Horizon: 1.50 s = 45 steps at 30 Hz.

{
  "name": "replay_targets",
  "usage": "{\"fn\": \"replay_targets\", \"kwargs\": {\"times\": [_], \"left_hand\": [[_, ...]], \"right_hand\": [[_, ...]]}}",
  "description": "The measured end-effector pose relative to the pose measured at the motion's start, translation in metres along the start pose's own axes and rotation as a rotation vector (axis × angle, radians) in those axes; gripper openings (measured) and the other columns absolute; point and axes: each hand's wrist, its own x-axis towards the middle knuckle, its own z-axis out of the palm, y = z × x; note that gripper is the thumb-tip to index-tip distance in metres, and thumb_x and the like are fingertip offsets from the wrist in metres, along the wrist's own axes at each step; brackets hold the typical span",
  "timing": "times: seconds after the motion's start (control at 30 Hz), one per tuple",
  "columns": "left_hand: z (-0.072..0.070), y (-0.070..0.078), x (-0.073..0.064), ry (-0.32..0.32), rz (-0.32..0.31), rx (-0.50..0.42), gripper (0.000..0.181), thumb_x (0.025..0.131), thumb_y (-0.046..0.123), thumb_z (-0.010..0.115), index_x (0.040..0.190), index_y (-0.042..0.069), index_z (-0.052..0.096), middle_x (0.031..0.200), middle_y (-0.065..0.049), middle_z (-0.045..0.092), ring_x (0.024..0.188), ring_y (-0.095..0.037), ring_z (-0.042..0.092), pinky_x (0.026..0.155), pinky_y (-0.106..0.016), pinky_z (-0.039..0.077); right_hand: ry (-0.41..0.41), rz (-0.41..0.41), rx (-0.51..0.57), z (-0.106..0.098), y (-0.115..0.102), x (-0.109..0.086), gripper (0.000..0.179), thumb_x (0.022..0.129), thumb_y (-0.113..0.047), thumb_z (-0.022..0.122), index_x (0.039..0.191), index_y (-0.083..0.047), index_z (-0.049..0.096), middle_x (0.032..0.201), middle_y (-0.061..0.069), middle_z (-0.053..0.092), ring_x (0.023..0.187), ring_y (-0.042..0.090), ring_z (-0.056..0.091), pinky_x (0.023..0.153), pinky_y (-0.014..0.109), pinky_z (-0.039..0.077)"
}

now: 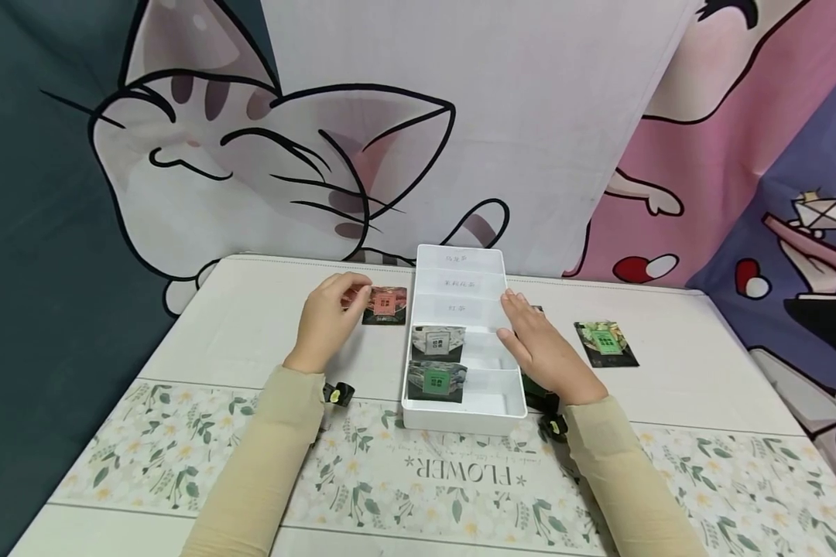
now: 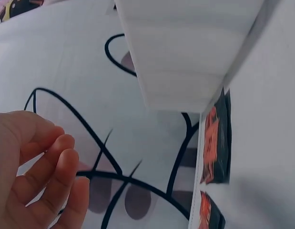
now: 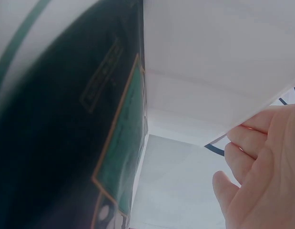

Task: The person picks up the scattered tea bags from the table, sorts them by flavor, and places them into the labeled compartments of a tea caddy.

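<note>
A white compartment box (image 1: 463, 422) stands lengthwise on the table, with handwritten labels in its far sections. In its two near sections, on the left side, lean a grey tea sachet (image 1: 439, 343) and a green tea sachet (image 1: 436, 381). My left hand (image 1: 329, 321) hovers left of the box with loosely bent fingers, holding nothing in the left wrist view. It is nearest a red tea sachet (image 1: 385, 305); a second red sachet (image 2: 211, 212) is mostly hidden behind it in the head view. My right hand (image 1: 546, 352) has its extended fingertips at the box's right rim.
A dark green sachet (image 3: 121, 143) lies right of the box, partly under my right hand in the head view. Farther right is a light green sachet (image 1: 607, 343). A flowered band (image 1: 460, 495) crosses the table's near part; a cartoon cloth (image 1: 529, 139) hangs behind.
</note>
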Motion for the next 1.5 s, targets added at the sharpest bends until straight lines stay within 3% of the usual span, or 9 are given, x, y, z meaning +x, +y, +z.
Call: {"fn": "replay_targets", "kwargs": {"times": [0.3,0.73,1.23,1.5], "left_hand": [[-0.012,-0.023,0.002,0.057,-0.14,-0.058,0.017,0.099,0.01,0.062,0.11,0.003,0.073,0.098,-0.013,0.072,0.085,-0.026,0.066,0.074,-0.037,0.053],[-0.014,-0.045,0.011,0.049,-0.321,-0.073,0.02,0.1,0.013,0.059,0.113,0.003,0.07,0.101,-0.015,0.072,0.093,-0.028,0.065,0.078,-0.038,0.051],[-0.016,-0.076,0.033,-0.219,-0.555,0.049,0.033,0.097,0.014,0.056,0.124,-0.004,0.062,0.12,-0.023,0.065,0.11,-0.036,0.061,0.098,-0.048,0.05],[-0.008,-0.082,0.039,-0.332,-0.569,0.181,0.05,0.098,0.023,0.065,0.134,-0.01,0.056,0.133,-0.029,0.059,0.121,-0.043,0.056,0.105,-0.053,0.047]], "right_hand": [[0.001,0.007,0.015,0.0,-0.001,-0.001,0.066,0.111,-0.041,0.035,0.161,-0.001,0.017,0.168,0.016,0.014,0.155,0.034,0.01,0.125,0.057,0.012],[0.005,0.006,0.003,0.002,0.0,-0.001,0.066,0.111,-0.042,0.034,0.161,-0.002,0.017,0.168,0.016,0.014,0.155,0.035,0.01,0.124,0.058,0.013],[0.009,0.005,-0.001,0.0,0.0,-0.002,0.067,0.111,-0.043,0.033,0.161,-0.001,0.017,0.168,0.017,0.015,0.155,0.035,0.011,0.124,0.059,0.014],[0.012,0.003,0.012,0.001,-0.001,-0.001,0.067,0.111,-0.042,0.034,0.161,-0.002,0.017,0.168,0.015,0.014,0.155,0.033,0.01,0.125,0.057,0.012]]}}
